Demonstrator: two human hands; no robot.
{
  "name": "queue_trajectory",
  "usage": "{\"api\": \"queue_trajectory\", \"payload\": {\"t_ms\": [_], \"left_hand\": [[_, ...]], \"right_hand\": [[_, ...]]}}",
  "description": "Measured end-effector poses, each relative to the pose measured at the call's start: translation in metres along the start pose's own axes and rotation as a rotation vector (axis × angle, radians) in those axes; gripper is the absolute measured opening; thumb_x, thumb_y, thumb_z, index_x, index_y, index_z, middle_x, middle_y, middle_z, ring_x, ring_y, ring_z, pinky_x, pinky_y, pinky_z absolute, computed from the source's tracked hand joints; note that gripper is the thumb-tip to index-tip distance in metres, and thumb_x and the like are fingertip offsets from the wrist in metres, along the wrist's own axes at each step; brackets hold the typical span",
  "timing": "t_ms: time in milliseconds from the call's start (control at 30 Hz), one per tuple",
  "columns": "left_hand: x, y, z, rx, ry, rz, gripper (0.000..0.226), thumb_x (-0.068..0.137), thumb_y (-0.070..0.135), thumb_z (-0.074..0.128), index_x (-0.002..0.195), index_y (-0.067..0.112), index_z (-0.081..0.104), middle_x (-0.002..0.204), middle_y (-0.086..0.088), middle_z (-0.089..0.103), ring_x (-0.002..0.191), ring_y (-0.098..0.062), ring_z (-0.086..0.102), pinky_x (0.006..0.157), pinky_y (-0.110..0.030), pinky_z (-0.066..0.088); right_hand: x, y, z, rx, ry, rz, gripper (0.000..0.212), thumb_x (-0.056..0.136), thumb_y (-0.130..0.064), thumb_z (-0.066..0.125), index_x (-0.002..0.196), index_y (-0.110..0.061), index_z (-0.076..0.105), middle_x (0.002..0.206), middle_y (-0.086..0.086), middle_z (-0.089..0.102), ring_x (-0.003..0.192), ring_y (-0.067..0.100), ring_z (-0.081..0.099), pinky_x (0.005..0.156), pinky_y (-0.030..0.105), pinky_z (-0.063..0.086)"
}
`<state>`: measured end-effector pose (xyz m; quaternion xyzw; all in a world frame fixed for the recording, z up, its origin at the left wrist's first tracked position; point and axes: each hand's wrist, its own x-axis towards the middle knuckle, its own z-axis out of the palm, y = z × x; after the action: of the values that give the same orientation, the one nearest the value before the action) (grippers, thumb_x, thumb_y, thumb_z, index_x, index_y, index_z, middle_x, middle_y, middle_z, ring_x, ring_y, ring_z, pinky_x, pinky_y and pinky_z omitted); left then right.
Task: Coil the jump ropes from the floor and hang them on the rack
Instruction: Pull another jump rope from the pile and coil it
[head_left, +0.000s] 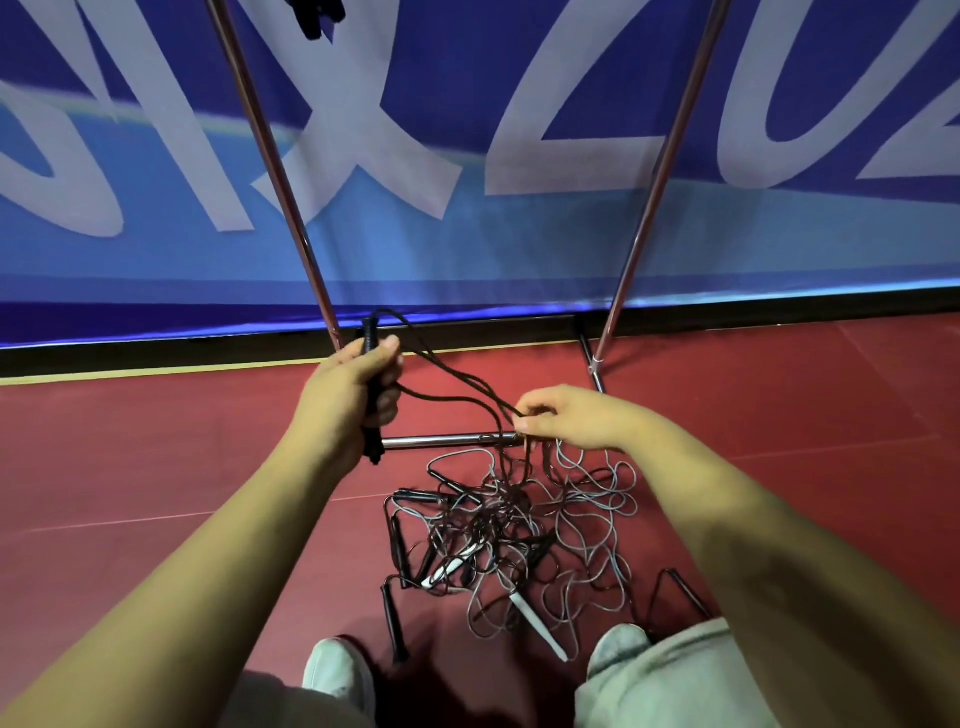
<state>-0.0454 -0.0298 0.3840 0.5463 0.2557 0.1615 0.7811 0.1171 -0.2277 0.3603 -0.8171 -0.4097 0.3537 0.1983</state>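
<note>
The left hand (358, 389) is closed in a fist round a black handle (370, 338), held upright, with the thumb pressed against its side and the handle's ends showing above and below the fingers. From there a dark rope (457, 387) runs in several strands across to the right hand (566, 418), which pinches the strands between thumb and curled fingers. Below that hand the strands drop down into the pile of jump ropes (509, 530) on the floor (156, 467).

The pile is a loose tangle of dark and grey cords with several handles in it. A white handle (540, 629) lies at its near edge and a black one (392, 618) just left of it. The pile sits between the person's two pale shoes (337, 675) and the rack's low crossbar (447, 441).

The rack (270, 156) stands just behind both hands, its two metal poles leaning outward as they rise. Something dark hangs at the top edge of the view near the left pole, but what it is cannot be told. Behind the rack hangs a blue banner (597, 249) with large white letters, reaching down to the red floor.
</note>
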Motion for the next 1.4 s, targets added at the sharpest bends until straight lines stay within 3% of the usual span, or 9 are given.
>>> {"api": "queue_trajectory", "payload": {"t_ms": [167, 233, 333, 533, 767, 1100, 1167, 1300, 1400], "left_hand": [[0.006, -0.001, -0.013, 0.489, 0.297, 0.016, 0.01, 0.098, 0.019, 0.057, 0.097, 0.017, 0.066, 0.079, -0.001, 0.064, 0.042, -0.009, 0.054, 0.04, -0.018, 0.03], [0.004, 0.0, -0.013, 0.697, 0.327, 0.079, 0.017, 0.098, 0.019, 0.056, 0.11, 0.022, 0.068, 0.087, 0.002, 0.069, 0.045, -0.004, 0.061, 0.045, -0.021, 0.034], [-0.003, 0.001, 0.0, 0.651, 0.179, 0.146, 0.016, 0.099, 0.017, 0.056, 0.109, 0.023, 0.068, 0.088, -0.002, 0.069, 0.048, -0.005, 0.062, 0.047, -0.016, 0.035], [-0.016, -0.008, 0.022, 0.575, -0.284, -0.009, 0.018, 0.102, 0.027, 0.051, 0.098, 0.015, 0.065, 0.07, -0.009, 0.065, 0.044, -0.012, 0.048, 0.044, -0.022, 0.029], [0.003, 0.013, -0.001, 0.06, 0.049, 0.019, 0.023, 0.1, 0.019, 0.054, 0.078, 0.018, 0.049, 0.056, 0.006, 0.033, 0.04, -0.005, 0.024, 0.036, -0.015, 0.019], [0.01, -0.016, -0.009, 1.033, 0.132, 0.14, 0.014, 0.097, 0.02, 0.058, 0.109, 0.014, 0.064, 0.078, -0.005, 0.067, 0.062, -0.018, 0.072, 0.065, -0.025, 0.053], [0.005, -0.013, 0.0, 1.033, 0.133, 0.21, 0.022, 0.099, 0.017, 0.056, 0.12, 0.023, 0.06, 0.081, -0.004, 0.067, 0.053, -0.003, 0.067, 0.052, -0.011, 0.044], [0.003, -0.012, -0.001, 1.012, 0.187, 0.287, 0.021, 0.099, 0.016, 0.053, 0.118, 0.017, 0.061, 0.08, -0.008, 0.071, 0.056, -0.008, 0.067, 0.069, -0.034, 0.056], [0.004, -0.014, -0.001, 0.913, 0.082, 0.341, 0.036, 0.096, 0.015, 0.061, 0.132, 0.021, 0.059, 0.125, 0.001, 0.067, 0.087, -0.014, 0.073, 0.089, -0.027, 0.054]], "right_hand": [[0.008, -0.008, -0.001, -0.024, 0.327, -0.032, 0.009, 0.094, -0.027, 0.061, 0.089, -0.021, 0.065, 0.102, 0.004, 0.067, 0.094, 0.019, 0.06, 0.09, 0.034, 0.046], [0.003, -0.021, -0.005, 0.033, 0.426, -0.079, 0.014, 0.094, -0.023, 0.06, 0.081, -0.021, 0.063, 0.091, 0.005, 0.072, 0.073, 0.008, 0.061, 0.073, 0.029, 0.047], [-0.007, -0.037, -0.006, 0.115, 0.313, -0.124, 0.016, 0.095, -0.021, 0.058, 0.082, -0.018, 0.067, 0.062, -0.001, 0.065, 0.047, 0.006, 0.06, 0.054, 0.025, 0.045], [-0.008, -0.067, 0.003, 0.172, 0.364, -0.262, 0.014, 0.093, -0.015, 0.062, 0.082, -0.015, 0.069, 0.05, -0.021, 0.055, 0.05, -0.006, 0.049, 0.053, 0.011, 0.033], [0.001, -0.01, 0.004, 0.019, -0.042, 0.017, 0.018, 0.095, -0.024, 0.061, 0.078, -0.02, 0.066, 0.069, -0.002, 0.068, 0.062, 0.013, 0.057, 0.065, 0.029, 0.043], [0.008, -0.018, 0.008, 0.145, 0.122, 0.005, 0.022, 0.098, -0.022, 0.058, 0.084, -0.009, 0.068, 0.056, -0.001, 0.054, 0.049, 0.005, 0.061, 0.055, 0.025, 0.038], [0.006, -0.025, 0.01, 0.152, 0.123, -0.011, 0.022, 0.098, -0.024, 0.057, 0.083, -0.012, 0.067, 0.056, -0.002, 0.051, 0.048, 0.006, 0.059, 0.056, 0.025, 0.039], [0.002, -0.023, 0.004, 0.121, 0.129, 0.002, 0.022, 0.096, -0.029, 0.06, 0.083, -0.016, 0.072, 0.051, -0.006, 0.051, 0.048, 0.011, 0.05, 0.054, 0.024, 0.037], [-0.002, -0.027, 0.0, 0.045, 0.088, -0.059, 0.02, 0.094, -0.033, 0.062, 0.085, -0.021, 0.075, 0.064, 0.001, 0.055, 0.054, 0.009, 0.042, 0.055, 0.025, 0.034]]}}
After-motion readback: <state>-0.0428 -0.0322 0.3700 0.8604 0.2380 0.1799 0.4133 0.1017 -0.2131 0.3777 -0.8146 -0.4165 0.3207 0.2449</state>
